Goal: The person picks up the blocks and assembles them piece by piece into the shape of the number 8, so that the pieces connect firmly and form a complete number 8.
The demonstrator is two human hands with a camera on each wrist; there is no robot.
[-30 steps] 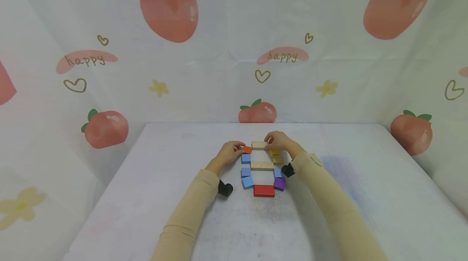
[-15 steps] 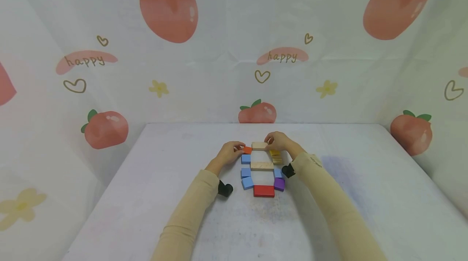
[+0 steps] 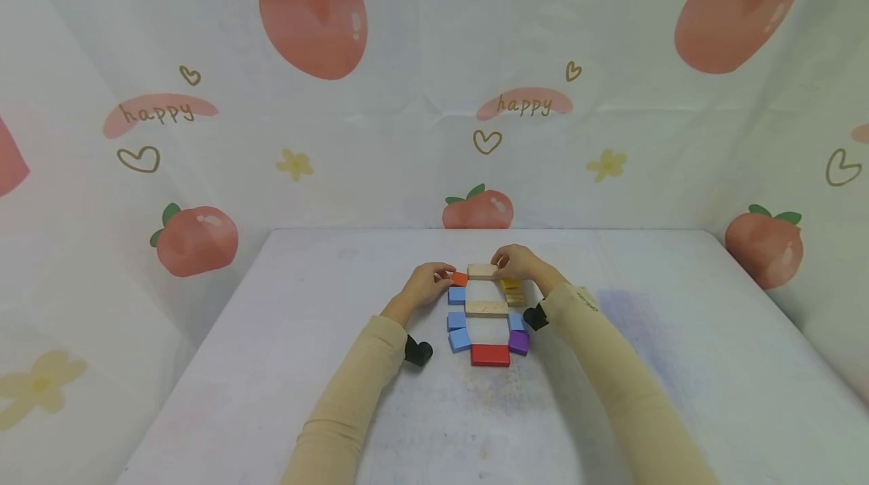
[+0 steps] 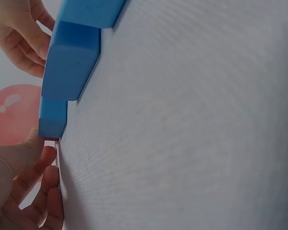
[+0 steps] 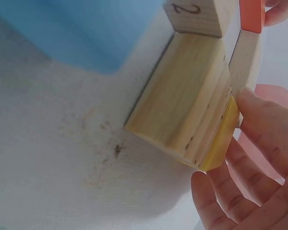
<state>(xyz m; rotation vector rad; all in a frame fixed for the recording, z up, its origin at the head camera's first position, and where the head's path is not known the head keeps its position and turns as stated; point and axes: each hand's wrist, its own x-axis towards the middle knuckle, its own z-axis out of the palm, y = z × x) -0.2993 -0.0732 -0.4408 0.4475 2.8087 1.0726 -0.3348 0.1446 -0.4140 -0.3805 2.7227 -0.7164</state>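
Coloured and plain wooden blocks lie in an outline like a figure eight. At its far left corner my left hand pinches a small orange-red block with thumb and fingertips. My right hand holds the right end of the plain wooden block that forms the far side. In the right wrist view, its thumb presses that block while the other fingers bend close beside a yellow block. The left wrist view shows blue blocks beside the left hand, with only a sliver of the orange-red block visible.
Another plain block crosses the middle of the outline. A red block closes the near side, with a purple block at its right. All lie on a white-covered table, before a fruit-print cloth.
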